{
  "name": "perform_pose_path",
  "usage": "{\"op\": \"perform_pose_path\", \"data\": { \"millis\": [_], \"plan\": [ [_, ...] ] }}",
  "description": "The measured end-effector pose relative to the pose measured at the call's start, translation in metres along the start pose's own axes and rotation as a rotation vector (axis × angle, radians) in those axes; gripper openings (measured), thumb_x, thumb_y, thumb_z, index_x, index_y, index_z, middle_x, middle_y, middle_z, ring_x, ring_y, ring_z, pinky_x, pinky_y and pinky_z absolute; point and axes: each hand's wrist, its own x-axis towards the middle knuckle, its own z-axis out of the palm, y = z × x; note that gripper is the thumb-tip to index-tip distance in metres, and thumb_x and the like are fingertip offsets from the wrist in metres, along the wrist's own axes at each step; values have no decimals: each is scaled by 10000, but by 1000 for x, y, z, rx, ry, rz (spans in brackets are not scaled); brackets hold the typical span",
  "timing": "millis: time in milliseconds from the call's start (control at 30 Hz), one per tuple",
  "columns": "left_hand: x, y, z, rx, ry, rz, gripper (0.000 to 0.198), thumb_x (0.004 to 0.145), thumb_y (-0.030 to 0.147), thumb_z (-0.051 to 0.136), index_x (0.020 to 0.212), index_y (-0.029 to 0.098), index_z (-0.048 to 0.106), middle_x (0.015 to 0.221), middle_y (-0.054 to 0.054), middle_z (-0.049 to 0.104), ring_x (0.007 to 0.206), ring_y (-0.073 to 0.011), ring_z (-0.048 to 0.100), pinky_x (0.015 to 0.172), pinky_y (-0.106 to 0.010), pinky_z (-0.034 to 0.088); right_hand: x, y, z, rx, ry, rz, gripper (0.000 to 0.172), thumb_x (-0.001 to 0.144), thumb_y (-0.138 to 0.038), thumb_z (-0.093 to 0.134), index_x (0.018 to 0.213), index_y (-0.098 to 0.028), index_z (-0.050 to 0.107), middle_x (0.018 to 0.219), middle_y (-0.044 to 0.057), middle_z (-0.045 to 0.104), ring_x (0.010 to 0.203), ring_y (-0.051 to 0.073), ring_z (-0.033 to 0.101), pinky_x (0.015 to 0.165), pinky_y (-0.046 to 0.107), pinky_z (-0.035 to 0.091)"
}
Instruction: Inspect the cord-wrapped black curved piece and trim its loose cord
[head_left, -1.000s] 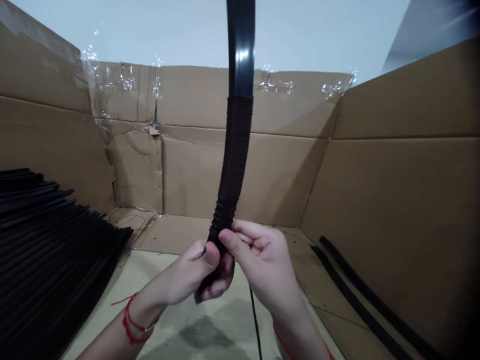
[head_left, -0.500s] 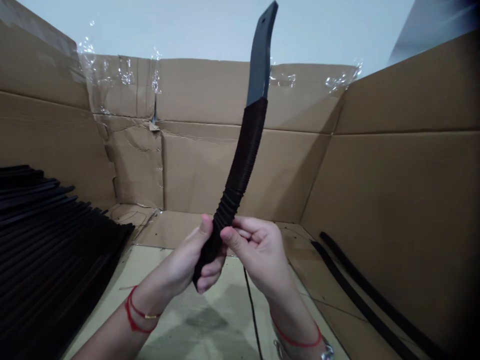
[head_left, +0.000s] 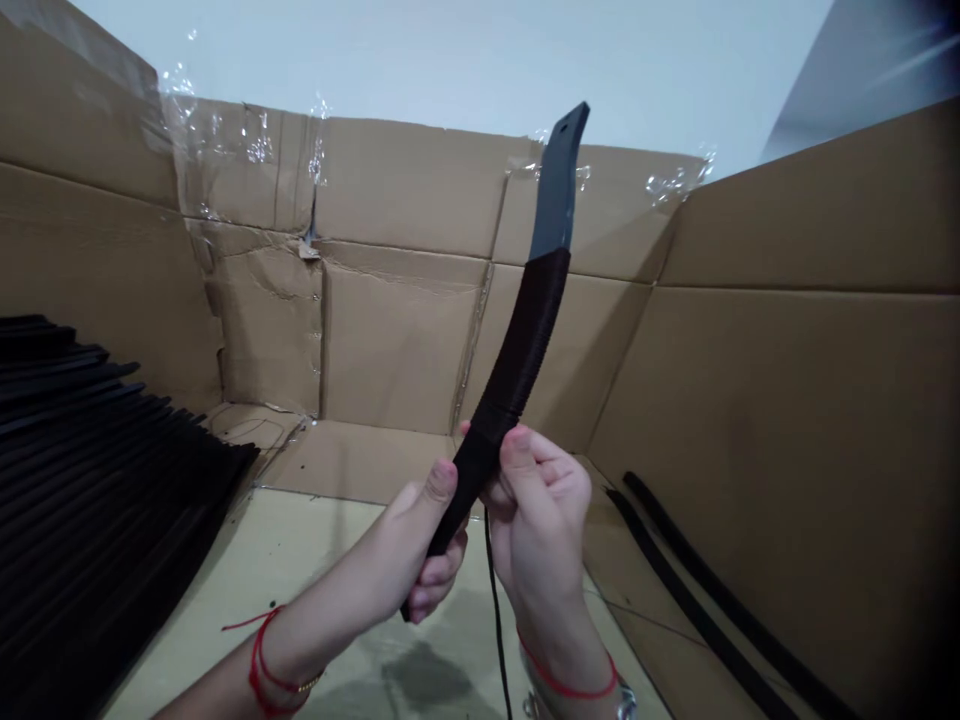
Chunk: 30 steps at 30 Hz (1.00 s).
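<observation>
The left hand [head_left: 420, 530] curled its fingers tightly around the lower end of a curved, flat black strip [head_left: 554, 205] wound with dark-brown cord [head_left: 529, 335]; the right hand [head_left: 544, 500] pinched its edge mid-length. Raised above a pale-yellow board [head_left: 330, 560], it slanted up rightward, holed end uppermost.

this looks like a workshop: cardboard panels [head_left: 397, 345] with clear tape [head_left: 259, 140] on their upper edges wall in a pale desk [head_left: 300, 540], and many similar black strips [head_left: 97, 500] lie piled at the frame's lower left.
</observation>
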Motion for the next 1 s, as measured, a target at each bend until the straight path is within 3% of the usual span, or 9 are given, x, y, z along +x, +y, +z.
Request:
{"op": "perform_pose_path", "data": {
  "millis": [133, 433, 600, 700, 833, 1000],
  "plan": [
    [-2, -7, 3, -23, -36, -2, 654, 688, 878, 363, 691, 224, 356, 355, 122, 295, 264, -35, 220, 250, -142, 256, -2, -5, 0, 2, 44, -20, 382, 731, -520, 746, 718, -154, 637, 470, -100, 287, 404, 40, 168, 376, 209, 157],
    [-5, -7, 5, 50, 60, 27, 622, 737, 845, 338, 736, 224, 374, 392, 124, 291, 286, -45, 243, 281, -152, 261, 1, -4, -1, 37, 42, 24, 367, 726, -504, 757, 721, -167, 610, 479, -115, 222, 406, 45, 147, 378, 217, 161],
    [-10, 0, 3, 33, 68, 56, 624, 741, 843, 340, 684, 221, 364, 388, 113, 295, 285, -39, 218, 274, -156, 248, 9, -13, -6, 64, -178, 124, 465, 732, -583, 719, 774, -120, 710, 481, -116, 193, 422, 37, 99, 382, 208, 123],
    [-14, 6, 2, 34, 87, 47, 626, 724, 846, 372, 702, 221, 376, 384, 122, 283, 290, -32, 177, 266, -146, 217, 10, -19, -10, 69, -259, 156, 570, 641, -622, 765, 890, -109, 743, 483, -119, 202, 438, 35, 78, 385, 209, 98],
    [-16, 6, 4, 45, 96, 48, 613, 730, 836, 381, 755, 224, 393, 388, 129, 276, 303, -39, 171, 278, -144, 204, 7, -19, -9, 35, -170, 144, 423, 608, -473, 850, 847, -139, 744, 469, -106, 287, 443, 35, 91, 383, 211, 115],
    [-18, -4, 12, 29, 162, 43, 629, 714, 851, 374, 725, 223, 386, 406, 125, 270, 330, -37, 170, 306, -153, 223, 0, -17, -4, 78, -125, 106, 368, 648, -486, 820, 805, -160, 751, 449, -108, 259, 413, 33, 123, 367, 201, 150]
  ]
}}
